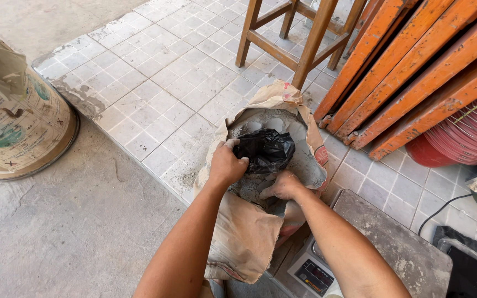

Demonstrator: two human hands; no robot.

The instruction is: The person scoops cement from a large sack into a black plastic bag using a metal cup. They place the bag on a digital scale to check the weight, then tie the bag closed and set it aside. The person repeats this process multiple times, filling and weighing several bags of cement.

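Head view. A brown paper sack (249,232) of grey powder stands open-mouthed at the centre of the frame, its top rolled back so that both hands can get inside. The left hand (226,164), at 9 o'clock of the mouth, is closed on the edge of a black plastic bag (265,150) that sits in the powder; the grip seems to hold that bag's opening up and steady. The right hand (284,186), at 6 o'clock of the mouth, lies curled and pressed into the powder below the bag; its fingers are buried or turned away, so whether it grasps anything cannot be told.

A digital scale (360,243) with a dusty grey platform lies at 4 o'clock, just beside the sack, within easy reach of it. A wooden stool (299,33) stands at 12 o'clock, orange boards (415,72) lean at 2 o'clock, and a printed drum (17,121) stands at 9 o'clock, cut off by the frame. The black bag's contents and the sack's base are hidden.
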